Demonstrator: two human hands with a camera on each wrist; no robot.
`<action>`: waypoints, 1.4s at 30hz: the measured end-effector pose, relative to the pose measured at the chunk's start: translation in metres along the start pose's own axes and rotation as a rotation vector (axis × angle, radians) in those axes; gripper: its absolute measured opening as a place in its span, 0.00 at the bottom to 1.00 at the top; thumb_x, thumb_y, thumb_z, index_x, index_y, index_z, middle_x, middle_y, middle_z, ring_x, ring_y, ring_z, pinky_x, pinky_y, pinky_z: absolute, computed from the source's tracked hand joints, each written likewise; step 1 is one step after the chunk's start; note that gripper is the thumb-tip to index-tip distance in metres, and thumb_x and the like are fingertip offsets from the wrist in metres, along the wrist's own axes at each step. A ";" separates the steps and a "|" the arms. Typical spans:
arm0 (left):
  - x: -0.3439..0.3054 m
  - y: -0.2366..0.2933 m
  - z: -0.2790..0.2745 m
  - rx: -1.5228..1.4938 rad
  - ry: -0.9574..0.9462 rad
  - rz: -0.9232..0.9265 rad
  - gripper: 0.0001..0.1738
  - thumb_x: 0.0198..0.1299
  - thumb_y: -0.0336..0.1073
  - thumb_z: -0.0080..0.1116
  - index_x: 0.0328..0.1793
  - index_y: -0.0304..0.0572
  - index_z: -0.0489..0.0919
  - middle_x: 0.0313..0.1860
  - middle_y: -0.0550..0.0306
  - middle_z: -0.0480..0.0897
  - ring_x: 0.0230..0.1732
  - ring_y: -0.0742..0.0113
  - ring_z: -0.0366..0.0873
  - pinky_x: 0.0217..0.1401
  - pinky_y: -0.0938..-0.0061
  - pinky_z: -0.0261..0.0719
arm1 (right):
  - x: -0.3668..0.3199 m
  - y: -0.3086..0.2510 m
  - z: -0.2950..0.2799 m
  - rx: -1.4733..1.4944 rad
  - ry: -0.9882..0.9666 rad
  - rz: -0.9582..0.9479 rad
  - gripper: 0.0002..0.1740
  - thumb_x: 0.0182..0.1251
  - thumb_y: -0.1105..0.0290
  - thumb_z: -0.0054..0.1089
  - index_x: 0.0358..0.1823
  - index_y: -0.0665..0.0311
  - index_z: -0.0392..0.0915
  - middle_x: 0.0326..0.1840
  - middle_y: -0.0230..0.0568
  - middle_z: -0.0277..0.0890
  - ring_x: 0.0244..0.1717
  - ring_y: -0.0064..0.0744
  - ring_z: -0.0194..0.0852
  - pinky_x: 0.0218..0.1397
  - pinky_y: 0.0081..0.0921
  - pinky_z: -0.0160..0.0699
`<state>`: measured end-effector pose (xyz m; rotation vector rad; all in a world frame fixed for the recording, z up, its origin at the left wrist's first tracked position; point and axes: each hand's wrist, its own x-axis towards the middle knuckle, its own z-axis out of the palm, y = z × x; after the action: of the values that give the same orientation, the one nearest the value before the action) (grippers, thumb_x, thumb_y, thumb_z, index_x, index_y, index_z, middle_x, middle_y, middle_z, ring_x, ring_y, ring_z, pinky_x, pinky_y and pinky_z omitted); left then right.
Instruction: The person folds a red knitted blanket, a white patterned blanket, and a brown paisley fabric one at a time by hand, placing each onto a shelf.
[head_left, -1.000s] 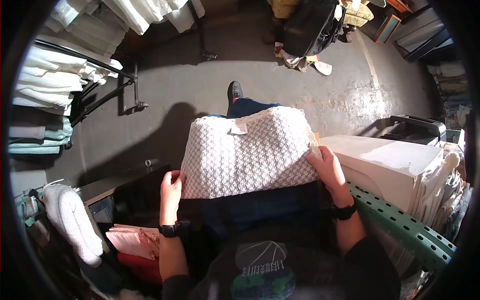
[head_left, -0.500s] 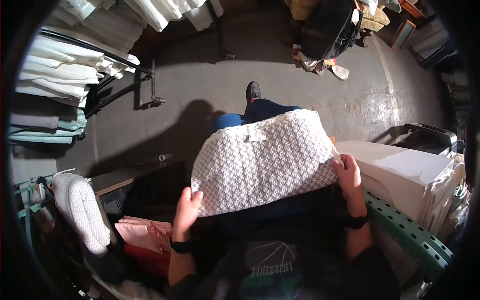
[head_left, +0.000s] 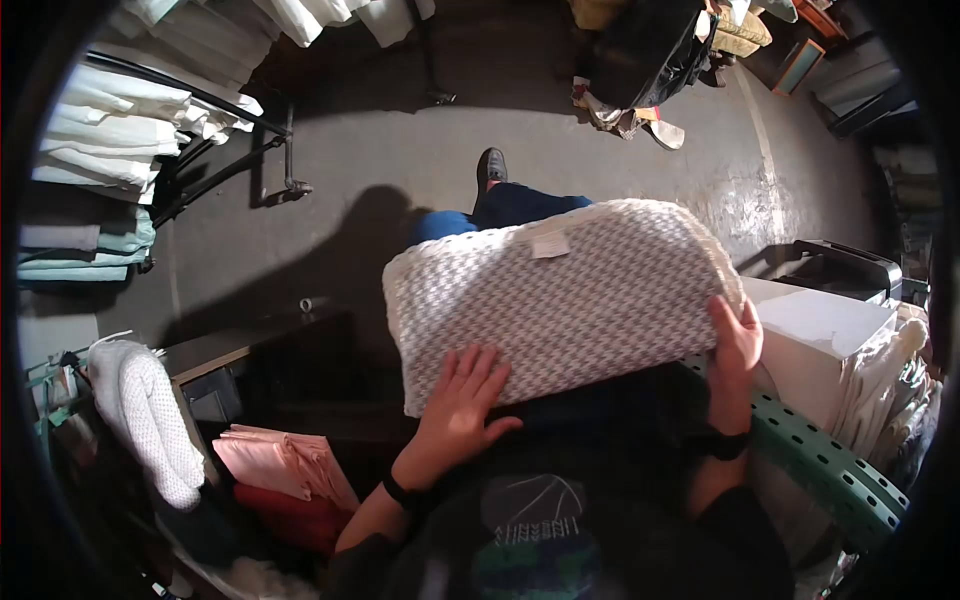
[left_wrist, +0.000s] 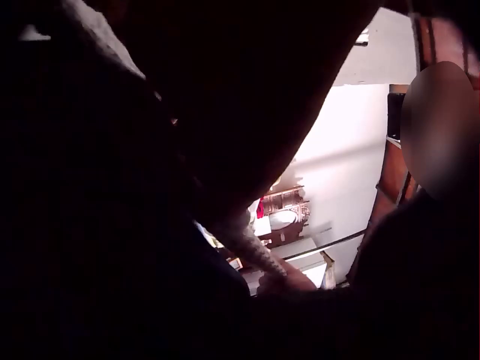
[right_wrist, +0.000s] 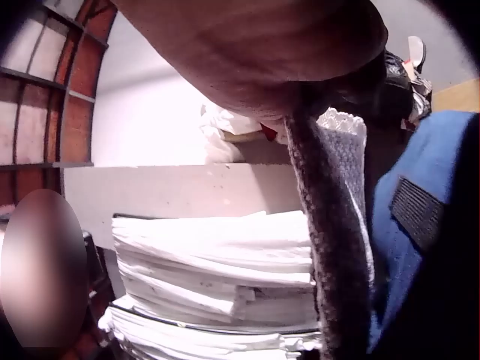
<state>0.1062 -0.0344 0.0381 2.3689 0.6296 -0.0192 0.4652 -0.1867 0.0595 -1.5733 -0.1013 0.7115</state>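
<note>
A folded white-and-grey knitted cloth [head_left: 560,300] lies across the person's lap in the head view, with a white label [head_left: 549,246] near its far edge. The left hand [head_left: 462,405] rests on its near left part, fingers straight and spread, thumb pointing right. At the right edge, the right hand [head_left: 735,338] grips the cloth, with its thumb on top. In the right wrist view the right hand [right_wrist: 277,52] appears large above the cloth's thick edge [right_wrist: 322,232]. Mostly dark, the left wrist view shows a strip of the cloth [left_wrist: 255,251].
Left stand a rack of white garments [head_left: 110,125], a hanging knitted piece [head_left: 145,410] and folded pink cloth [head_left: 285,465]. On the right are a white box [head_left: 825,330] and a green perforated metal beam [head_left: 830,460]. A black bag [head_left: 650,55] sits on the floor ahead.
The left hand has let go of the cloth's left corner and moved right, onto its surface, fingers spread. The right hand still holds the right edge, and the cloth lies slightly further right.
</note>
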 end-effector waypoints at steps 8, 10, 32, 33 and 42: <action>0.003 0.000 -0.010 -0.091 -0.079 0.012 0.40 0.63 0.49 0.73 0.76 0.35 0.74 0.80 0.38 0.71 0.84 0.39 0.62 0.87 0.47 0.56 | 0.007 0.038 -0.007 0.058 0.029 0.155 0.20 0.79 0.67 0.64 0.66 0.67 0.76 0.59 0.37 0.83 0.57 0.28 0.82 0.58 0.34 0.83; -0.005 -0.010 -0.008 -0.244 -0.005 -0.059 0.38 0.65 0.47 0.72 0.76 0.34 0.73 0.81 0.37 0.70 0.84 0.38 0.62 0.87 0.48 0.56 | 0.007 0.044 -0.004 0.115 0.035 0.222 0.20 0.80 0.64 0.63 0.66 0.65 0.77 0.60 0.38 0.83 0.57 0.32 0.84 0.59 0.38 0.85; -0.034 -0.030 -0.034 -2.145 0.372 -0.412 0.48 0.78 0.71 0.40 0.85 0.36 0.62 0.76 0.48 0.76 0.74 0.55 0.76 0.75 0.56 0.75 | -0.123 0.029 0.205 -1.057 -1.086 -0.954 0.31 0.69 0.71 0.54 0.72 0.76 0.71 0.76 0.63 0.71 0.80 0.57 0.68 0.84 0.51 0.63; -0.039 -0.039 -0.028 -2.129 0.410 -0.578 0.45 0.80 0.68 0.42 0.85 0.36 0.63 0.75 0.48 0.77 0.73 0.55 0.78 0.74 0.56 0.77 | -0.130 0.045 0.209 -1.146 -1.109 -0.981 0.31 0.71 0.69 0.52 0.73 0.76 0.70 0.77 0.63 0.70 0.81 0.57 0.66 0.85 0.51 0.61; -0.011 -0.031 -0.055 -1.579 0.353 -0.701 0.26 0.74 0.26 0.54 0.76 0.28 0.72 0.66 0.48 0.83 0.63 0.62 0.83 0.66 0.66 0.81 | -0.088 0.035 0.175 -1.215 -1.203 -0.799 0.34 0.70 0.70 0.57 0.78 0.67 0.67 0.82 0.62 0.62 0.86 0.60 0.57 0.85 0.60 0.55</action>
<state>0.0742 0.0156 0.0636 0.5813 1.0494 0.4268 0.2967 -0.0814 0.0666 -1.6741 -2.2449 0.8709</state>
